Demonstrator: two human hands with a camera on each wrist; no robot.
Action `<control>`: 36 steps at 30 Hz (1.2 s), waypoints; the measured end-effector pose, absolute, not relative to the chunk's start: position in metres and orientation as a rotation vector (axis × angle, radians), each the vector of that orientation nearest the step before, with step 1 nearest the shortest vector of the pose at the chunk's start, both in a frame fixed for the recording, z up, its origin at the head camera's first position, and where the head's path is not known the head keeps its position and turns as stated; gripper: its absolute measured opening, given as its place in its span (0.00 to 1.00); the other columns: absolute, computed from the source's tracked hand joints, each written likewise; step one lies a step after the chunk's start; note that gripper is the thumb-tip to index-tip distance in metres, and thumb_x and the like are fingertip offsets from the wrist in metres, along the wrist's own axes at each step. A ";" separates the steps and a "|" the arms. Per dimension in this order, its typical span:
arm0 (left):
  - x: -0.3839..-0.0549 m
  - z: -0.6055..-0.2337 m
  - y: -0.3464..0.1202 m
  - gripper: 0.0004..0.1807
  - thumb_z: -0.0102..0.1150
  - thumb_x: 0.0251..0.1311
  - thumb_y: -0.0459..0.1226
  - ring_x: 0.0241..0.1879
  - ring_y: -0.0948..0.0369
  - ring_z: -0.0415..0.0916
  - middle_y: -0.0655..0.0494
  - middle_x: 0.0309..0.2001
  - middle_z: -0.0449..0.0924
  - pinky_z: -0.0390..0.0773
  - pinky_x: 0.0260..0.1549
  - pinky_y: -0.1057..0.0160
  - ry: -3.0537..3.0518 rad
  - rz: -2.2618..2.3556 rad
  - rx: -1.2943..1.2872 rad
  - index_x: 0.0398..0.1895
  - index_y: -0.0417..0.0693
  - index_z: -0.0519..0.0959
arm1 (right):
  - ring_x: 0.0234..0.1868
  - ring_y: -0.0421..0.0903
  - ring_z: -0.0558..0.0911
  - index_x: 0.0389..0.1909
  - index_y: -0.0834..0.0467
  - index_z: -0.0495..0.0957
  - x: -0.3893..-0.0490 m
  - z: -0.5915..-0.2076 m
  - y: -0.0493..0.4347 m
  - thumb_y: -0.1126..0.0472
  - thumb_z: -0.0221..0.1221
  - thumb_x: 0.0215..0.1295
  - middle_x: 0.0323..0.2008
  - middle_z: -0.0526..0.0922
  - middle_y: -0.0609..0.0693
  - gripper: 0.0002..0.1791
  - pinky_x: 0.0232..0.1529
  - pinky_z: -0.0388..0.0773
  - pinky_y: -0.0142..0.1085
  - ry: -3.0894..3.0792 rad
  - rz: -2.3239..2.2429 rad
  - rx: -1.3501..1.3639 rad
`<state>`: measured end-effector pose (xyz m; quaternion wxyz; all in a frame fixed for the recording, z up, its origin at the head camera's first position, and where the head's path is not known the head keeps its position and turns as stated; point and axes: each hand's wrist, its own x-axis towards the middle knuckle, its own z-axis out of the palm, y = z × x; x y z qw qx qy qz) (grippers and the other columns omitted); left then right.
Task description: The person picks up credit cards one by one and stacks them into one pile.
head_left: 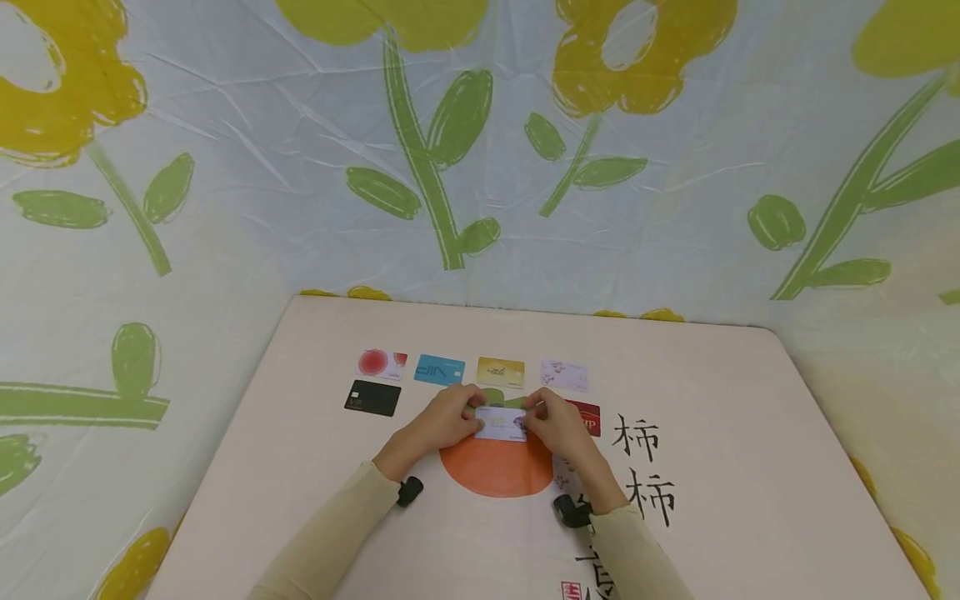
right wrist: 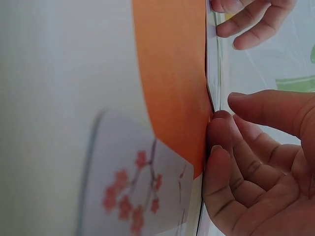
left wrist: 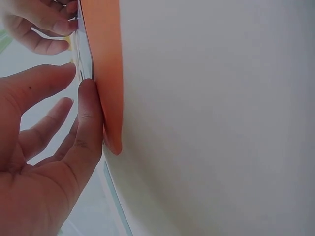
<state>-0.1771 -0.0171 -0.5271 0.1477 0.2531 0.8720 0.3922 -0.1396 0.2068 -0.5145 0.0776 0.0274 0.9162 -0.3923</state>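
A white card (head_left: pixel 500 423) with faint yellow lettering lies over the orange printed circle (head_left: pixel 495 471). My left hand (head_left: pixel 450 415) pinches its left edge with the fingertips; in the left wrist view that hand (left wrist: pixel 54 142) has a fingertip at the card's corner. At the opposite edge, my right hand (head_left: pixel 558 425) pinches with curled fingers, and the right wrist view shows this hand (right wrist: pixel 261 162) close to the tabletop. Beside it is a red card (head_left: pixel 591 418), partly covered by the hand. A blossom-patterned card (right wrist: pixel 142 191) sits below the right wrist, mostly hidden in the head view.
Behind the hands runs a row of cards: red-circle (head_left: pixel 381 364), blue (head_left: pixel 439 369), gold (head_left: pixel 501 372) and pale blossom (head_left: pixel 566 375). A black card (head_left: pixel 372 398) lies left. Black calligraphy marks the pink table (head_left: pixel 750 467). Flower-printed cloth (head_left: pixel 300 167) surrounds it.
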 end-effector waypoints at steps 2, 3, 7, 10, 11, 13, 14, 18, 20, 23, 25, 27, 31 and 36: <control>-0.177 -0.528 -0.018 0.16 0.67 0.62 0.34 0.39 0.62 0.76 0.52 0.48 0.77 0.78 0.41 0.66 2.495 1.155 0.719 0.52 0.43 0.78 | 0.32 0.48 0.77 0.44 0.58 0.78 -0.139 -0.513 0.206 0.64 0.66 0.64 0.32 0.80 0.50 0.10 0.34 0.77 0.38 2.746 -1.172 0.080; -0.177 -0.528 -0.019 0.16 0.67 0.62 0.34 0.40 0.62 0.76 0.52 0.49 0.78 0.79 0.41 0.66 2.490 1.166 0.715 0.53 0.43 0.78 | 0.33 0.48 0.77 0.44 0.58 0.78 -0.139 -0.512 0.206 0.64 0.65 0.64 0.33 0.81 0.50 0.10 0.34 0.77 0.38 2.748 -1.173 0.077; -0.176 -0.528 -0.025 0.17 0.67 0.63 0.35 0.41 0.63 0.77 0.54 0.50 0.77 0.79 0.43 0.66 2.476 1.208 0.696 0.54 0.43 0.78 | 0.35 0.48 0.78 0.44 0.58 0.78 -0.138 -0.510 0.204 0.64 0.66 0.64 0.34 0.81 0.50 0.10 0.36 0.78 0.38 2.750 -1.186 0.084; -0.175 -0.526 -0.031 0.18 0.66 0.63 0.34 0.42 0.62 0.77 0.55 0.50 0.78 0.79 0.43 0.65 2.485 1.226 0.675 0.55 0.43 0.78 | 0.35 0.48 0.78 0.45 0.57 0.78 -0.139 -0.508 0.201 0.63 0.66 0.64 0.34 0.80 0.49 0.11 0.35 0.78 0.37 2.760 -1.203 0.066; -0.175 -0.525 -0.034 0.18 0.65 0.63 0.34 0.42 0.61 0.76 0.55 0.50 0.78 0.79 0.43 0.65 2.491 1.227 0.669 0.56 0.43 0.78 | 0.34 0.48 0.78 0.45 0.57 0.78 -0.140 -0.507 0.200 0.62 0.66 0.64 0.34 0.80 0.49 0.11 0.34 0.77 0.37 2.765 -1.211 0.053; -0.174 -0.523 -0.039 0.19 0.64 0.63 0.34 0.43 0.61 0.76 0.54 0.50 0.79 0.79 0.43 0.64 2.499 1.231 0.646 0.56 0.43 0.78 | 0.33 0.48 0.78 0.45 0.57 0.78 -0.140 -0.506 0.197 0.62 0.67 0.64 0.32 0.79 0.49 0.11 0.32 0.77 0.37 2.764 -1.237 0.022; -0.174 -0.522 -0.041 0.19 0.64 0.62 0.34 0.43 0.60 0.76 0.54 0.51 0.79 0.80 0.43 0.63 2.505 1.229 0.629 0.57 0.43 0.78 | 0.32 0.48 0.77 0.45 0.57 0.78 -0.140 -0.505 0.195 0.62 0.67 0.64 0.32 0.79 0.48 0.11 0.31 0.77 0.37 2.762 -1.251 0.004; -0.174 -0.520 -0.054 0.20 0.64 0.62 0.36 0.45 0.59 0.76 0.53 0.51 0.79 0.80 0.45 0.61 2.522 1.239 0.561 0.58 0.44 0.78 | 0.32 0.47 0.78 0.46 0.58 0.78 -0.142 -0.504 0.186 0.63 0.67 0.64 0.32 0.79 0.48 0.12 0.31 0.78 0.36 2.754 -1.293 -0.065; -0.174 -0.520 -0.062 0.21 0.65 0.63 0.37 0.45 0.59 0.75 0.53 0.51 0.78 0.80 0.45 0.61 2.542 1.242 0.537 0.59 0.44 0.78 | 0.34 0.46 0.78 0.47 0.58 0.78 -0.143 -0.504 0.182 0.62 0.67 0.64 0.33 0.80 0.47 0.13 0.33 0.79 0.36 2.754 -1.299 -0.087; -0.175 -0.521 -0.075 0.21 0.66 0.63 0.38 0.45 0.59 0.76 0.54 0.51 0.78 0.80 0.46 0.61 2.591 1.244 0.504 0.59 0.46 0.78 | 0.36 0.47 0.79 0.49 0.58 0.78 -0.146 -0.503 0.173 0.61 0.67 0.64 0.33 0.80 0.47 0.14 0.36 0.80 0.37 2.733 -1.332 -0.099; -0.176 -0.521 -0.084 0.21 0.68 0.62 0.37 0.44 0.60 0.76 0.53 0.50 0.78 0.80 0.45 0.60 2.625 1.258 0.499 0.58 0.45 0.78 | 0.36 0.47 0.79 0.49 0.58 0.78 -0.148 -0.502 0.168 0.62 0.67 0.64 0.33 0.80 0.47 0.15 0.36 0.81 0.38 2.712 -1.360 -0.106; -0.176 -0.520 -0.094 0.20 0.68 0.62 0.37 0.43 0.59 0.77 0.52 0.49 0.79 0.80 0.45 0.60 2.653 1.273 0.480 0.57 0.44 0.79 | 0.35 0.47 0.79 0.49 0.59 0.78 -0.151 -0.501 0.162 0.62 0.66 0.64 0.32 0.79 0.48 0.14 0.35 0.81 0.38 2.694 -1.384 -0.127; -0.177 -0.518 -0.114 0.20 0.69 0.60 0.35 0.41 0.58 0.76 0.49 0.47 0.80 0.79 0.46 0.58 2.693 1.285 0.453 0.56 0.41 0.79 | 0.35 0.47 0.80 0.49 0.60 0.78 -0.156 -0.502 0.150 0.62 0.66 0.65 0.31 0.79 0.47 0.13 0.35 0.81 0.38 2.691 -1.385 -0.174; -0.176 -0.517 -0.142 0.22 0.69 0.60 0.35 0.42 0.58 0.78 0.50 0.49 0.80 0.79 0.47 0.56 2.731 1.286 0.382 0.57 0.42 0.79 | 0.36 0.46 0.80 0.50 0.60 0.78 -0.161 -0.502 0.135 0.60 0.65 0.65 0.32 0.79 0.47 0.14 0.36 0.81 0.39 2.685 -1.381 -0.222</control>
